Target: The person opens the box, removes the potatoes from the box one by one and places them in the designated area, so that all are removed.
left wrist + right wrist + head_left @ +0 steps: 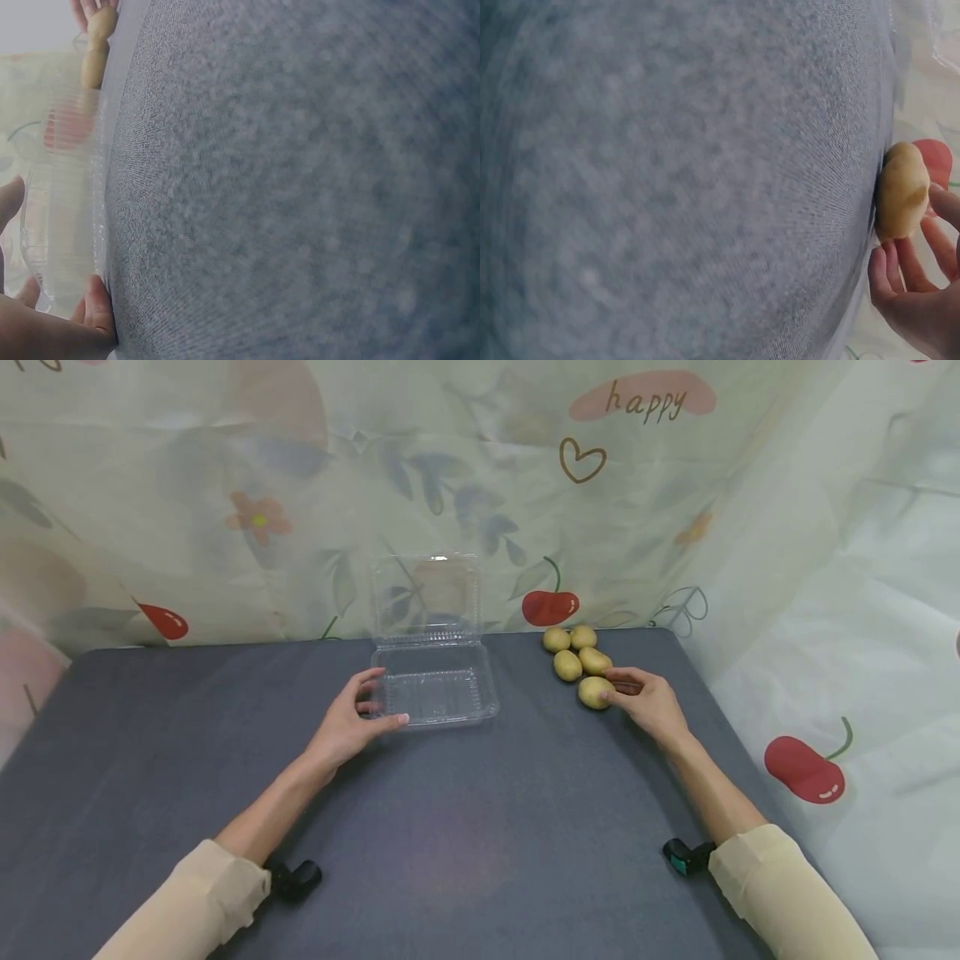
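Note:
A clear plastic clamshell box (487,693) stands on the table with its lid (478,602) raised at the back. My left hand (352,714) is spread at the box's left side, fingers beside the left wall and thumb over the front edge. Several yellow potatoes lie grouped at the back right. My right hand (651,702) holds the nearest potato (595,693) between thumb and fingers at its right side. In the right wrist view that potato (902,191) looks low against the table, with fingertips close below it.
Other potatoes (567,666) lie just behind the held one, close together. A dark grey cloth covers the table (465,827). A patterned curtain (300,510) hangs along the back edge, and pale printed sheeting (862,652) hangs on the right.

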`<act>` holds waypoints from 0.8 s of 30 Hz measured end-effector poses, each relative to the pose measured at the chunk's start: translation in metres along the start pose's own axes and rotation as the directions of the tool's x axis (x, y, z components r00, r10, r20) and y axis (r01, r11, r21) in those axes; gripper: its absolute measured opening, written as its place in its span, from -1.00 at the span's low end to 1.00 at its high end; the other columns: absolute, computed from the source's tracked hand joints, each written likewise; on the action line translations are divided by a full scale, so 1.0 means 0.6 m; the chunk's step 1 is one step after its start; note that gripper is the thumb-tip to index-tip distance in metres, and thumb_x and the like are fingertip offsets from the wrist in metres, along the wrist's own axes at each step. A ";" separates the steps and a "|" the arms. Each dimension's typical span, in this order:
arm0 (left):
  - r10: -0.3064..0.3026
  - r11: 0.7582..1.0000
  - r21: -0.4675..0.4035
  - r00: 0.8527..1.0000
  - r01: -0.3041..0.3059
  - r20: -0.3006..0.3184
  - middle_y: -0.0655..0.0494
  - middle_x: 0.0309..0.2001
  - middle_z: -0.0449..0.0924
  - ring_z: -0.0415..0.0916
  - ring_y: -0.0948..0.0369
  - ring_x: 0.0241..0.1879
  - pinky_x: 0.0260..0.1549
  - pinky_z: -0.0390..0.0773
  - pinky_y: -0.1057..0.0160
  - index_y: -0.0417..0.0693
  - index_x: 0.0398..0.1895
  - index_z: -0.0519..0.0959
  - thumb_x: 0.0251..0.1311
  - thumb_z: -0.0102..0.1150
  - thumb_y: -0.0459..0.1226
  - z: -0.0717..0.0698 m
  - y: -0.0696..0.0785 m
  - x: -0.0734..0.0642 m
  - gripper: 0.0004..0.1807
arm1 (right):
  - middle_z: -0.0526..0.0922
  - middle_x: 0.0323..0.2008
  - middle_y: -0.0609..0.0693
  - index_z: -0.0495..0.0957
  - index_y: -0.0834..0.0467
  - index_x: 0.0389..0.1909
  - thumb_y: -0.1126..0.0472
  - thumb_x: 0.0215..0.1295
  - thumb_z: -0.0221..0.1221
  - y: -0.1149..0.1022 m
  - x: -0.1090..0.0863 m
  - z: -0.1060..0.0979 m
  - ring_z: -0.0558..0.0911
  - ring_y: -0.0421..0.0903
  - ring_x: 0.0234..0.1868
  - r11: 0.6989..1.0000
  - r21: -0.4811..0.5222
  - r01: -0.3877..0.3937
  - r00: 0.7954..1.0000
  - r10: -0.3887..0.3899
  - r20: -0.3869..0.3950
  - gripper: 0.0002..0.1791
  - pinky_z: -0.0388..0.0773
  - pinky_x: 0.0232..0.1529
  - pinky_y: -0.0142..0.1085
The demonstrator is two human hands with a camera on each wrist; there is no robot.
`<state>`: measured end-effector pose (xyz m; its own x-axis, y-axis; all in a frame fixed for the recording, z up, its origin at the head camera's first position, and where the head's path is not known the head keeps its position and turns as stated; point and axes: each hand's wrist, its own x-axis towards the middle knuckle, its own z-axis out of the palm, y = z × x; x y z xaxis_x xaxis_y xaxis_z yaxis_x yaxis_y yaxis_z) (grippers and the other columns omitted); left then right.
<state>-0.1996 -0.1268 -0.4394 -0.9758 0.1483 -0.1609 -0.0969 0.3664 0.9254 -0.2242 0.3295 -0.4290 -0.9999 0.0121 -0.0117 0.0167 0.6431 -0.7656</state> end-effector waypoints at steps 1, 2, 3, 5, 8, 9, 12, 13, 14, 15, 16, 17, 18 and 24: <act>0.003 1.000 -0.001 1.000 -0.003 -0.004 -0.07 0.53 -0.03 0.23 -0.09 0.35 0.12 0.42 -0.16 0.29 0.55 0.08 0.14 0.44 -0.04 0.000 -0.001 0.000 -0.03 | 0.59 0.20 0.11 0.55 0.12 0.23 -0.06 0.26 0.35 -0.001 0.000 -0.001 0.58 0.07 0.18 1.000 -0.002 0.002 1.000 -0.002 -0.004 -0.42 0.48 0.08 -0.07; 0.004 1.000 -0.002 1.000 -0.004 -0.009 -0.06 0.53 -0.03 0.23 -0.08 0.35 0.11 0.42 -0.15 0.31 0.55 0.09 0.14 0.44 -0.04 -0.001 -0.001 0.000 -0.04 | 0.59 0.19 0.11 0.55 0.12 0.23 -0.06 0.27 0.35 -0.001 0.000 -0.001 0.58 0.07 0.18 1.000 -0.007 0.007 1.000 -0.007 -0.010 -0.43 0.48 0.08 -0.06; 0.008 1.000 -0.004 1.000 -0.008 -0.011 -0.05 0.53 -0.02 0.23 -0.09 0.35 0.11 0.42 -0.16 0.31 0.55 0.10 0.14 0.44 -0.04 -0.001 -0.002 0.000 -0.05 | 0.59 0.19 0.11 0.56 0.11 0.23 -0.06 0.27 0.34 -0.001 0.000 -0.001 0.58 0.08 0.17 1.000 -0.017 0.012 1.000 -0.012 -0.017 -0.43 0.49 0.08 -0.05; 0.013 1.000 -0.008 1.000 -0.013 -0.015 -0.03 0.52 -0.02 0.23 -0.09 0.35 0.11 0.42 -0.15 0.33 0.54 0.11 0.13 0.44 -0.02 -0.003 -0.002 0.000 -0.05 | 0.60 0.17 0.11 0.57 0.11 0.21 -0.05 0.28 0.34 -0.002 -0.001 -0.001 0.58 0.08 0.17 0.999 -0.028 0.027 0.999 -0.028 -0.037 -0.46 0.49 0.09 -0.03; 0.018 1.000 -0.008 1.000 -0.018 -0.012 -0.02 0.52 -0.01 0.22 -0.10 0.36 0.13 0.41 -0.16 0.32 0.54 0.10 0.12 0.45 0.01 -0.007 -0.002 0.000 -0.03 | 0.62 0.15 0.12 0.58 0.12 0.19 -0.01 0.31 0.32 -0.005 -0.001 0.000 0.57 0.10 0.18 0.997 -0.045 0.062 0.995 -0.065 -0.076 -0.50 0.49 0.12 -0.02; 0.018 1.000 -0.007 1.000 -0.018 -0.012 -0.02 0.53 -0.01 0.22 -0.10 0.36 0.13 0.41 -0.16 0.31 0.55 0.10 0.12 0.45 0.01 -0.008 -0.002 -0.001 -0.03 | 0.63 0.14 0.12 0.59 0.12 0.18 0.00 0.31 0.32 -0.007 -0.001 0.001 0.56 0.09 0.18 0.996 -0.046 0.072 0.993 -0.076 -0.088 -0.52 0.49 0.12 -0.02; 0.023 1.000 0.019 1.000 -0.022 -0.013 -0.05 0.53 -0.02 0.22 -0.11 0.37 0.13 0.42 -0.16 0.28 0.56 0.06 0.11 0.46 0.00 -0.013 -0.002 -0.001 0.01 | 0.61 0.15 0.15 0.58 0.17 0.18 0.03 0.33 0.31 -0.013 -0.004 0.002 0.55 0.11 0.19 0.991 -0.065 0.118 0.986 -0.125 -0.112 -0.53 0.50 0.14 -0.03; 0.028 0.999 0.036 1.000 -0.028 -0.012 -0.07 0.53 -0.02 0.23 -0.12 0.36 0.13 0.43 -0.15 0.27 0.57 0.05 0.11 0.46 -0.01 -0.015 -0.003 -0.001 0.02 | 0.61 0.15 0.15 0.58 0.17 0.18 0.04 0.33 0.31 -0.015 -0.005 0.003 0.55 0.11 0.19 0.989 -0.074 0.130 0.983 -0.138 -0.118 -0.53 0.50 0.14 -0.03; 0.039 0.998 0.059 0.999 -0.038 -0.010 -0.10 0.53 -0.03 0.24 -0.13 0.36 0.13 0.44 -0.14 0.25 0.57 0.04 0.10 0.47 -0.02 -0.017 -0.003 -0.001 0.03 | 0.59 0.17 0.15 0.57 0.18 0.19 0.04 0.34 0.30 -0.018 -0.006 0.003 0.53 0.12 0.21 0.986 -0.083 0.145 0.981 -0.154 -0.119 -0.52 0.49 0.14 -0.02; 0.051 0.995 0.085 0.999 -0.050 -0.009 -0.11 0.53 -0.02 0.25 -0.13 0.35 0.12 0.45 -0.13 0.23 0.57 0.04 0.10 0.47 -0.04 -0.019 -0.004 -0.001 0.04 | 0.57 0.18 0.16 0.56 0.19 0.21 0.05 0.34 0.30 -0.021 -0.007 0.003 0.52 0.13 0.21 0.983 -0.092 0.159 0.978 -0.169 -0.120 -0.51 0.49 0.15 -0.01; 0.064 0.991 0.116 0.998 -0.063 -0.007 -0.13 0.52 -0.02 0.26 -0.14 0.35 0.12 0.46 -0.13 0.21 0.58 0.03 0.10 0.48 -0.04 -0.021 -0.004 -0.002 0.05 | 0.56 0.20 0.16 0.55 0.19 0.22 0.05 0.34 0.30 -0.023 -0.007 0.003 0.51 0.15 0.22 0.979 -0.108 0.171 0.976 -0.184 -0.120 -0.50 0.48 0.16 0.00; 0.079 0.986 0.148 0.997 -0.077 -0.006 -0.15 0.52 0.00 0.27 -0.14 0.34 0.12 0.46 -0.12 0.19 0.58 0.02 0.09 0.49 -0.04 -0.024 -0.005 -0.002 0.07 | 0.54 0.21 0.16 0.54 0.18 0.24 0.05 0.34 0.30 -0.025 -0.008 0.004 0.50 0.16 0.23 0.976 -0.122 0.181 0.973 -0.196 -0.119 -0.48 0.47 0.16 0.02; 0.093 0.980 0.179 0.996 -0.091 -0.006 -0.16 0.51 0.01 0.29 -0.15 0.33 0.12 0.46 -0.12 0.16 0.58 0.02 0.08 0.49 -0.04 -0.026 -0.005 -0.003 0.07 | 0.53 0.22 0.16 0.52 0.17 0.27 0.04 0.35 0.29 -0.027 -0.007 0.004 0.48 0.17 0.24 0.973 -0.134 0.189 0.972 -0.205 -0.116 -0.47 0.45 0.17 0.03; 0.137 0.929 0.346 0.991 -0.130 0.004 -0.23 0.47 0.05 0.28 -0.19 0.31 0.14 0.41 -0.19 0.06 0.60 -0.04 0.05 0.51 -0.02 -0.045 -0.009 -0.017 0.15 | 0.39 0.36 0.16 0.37 0.09 0.42 -0.07 0.35 0.26 -0.040 -0.008 0.009 0.34 0.20 0.37 0.950 -0.216 0.227 0.967 -0.245 -0.061 -0.32 0.28 0.27 0.16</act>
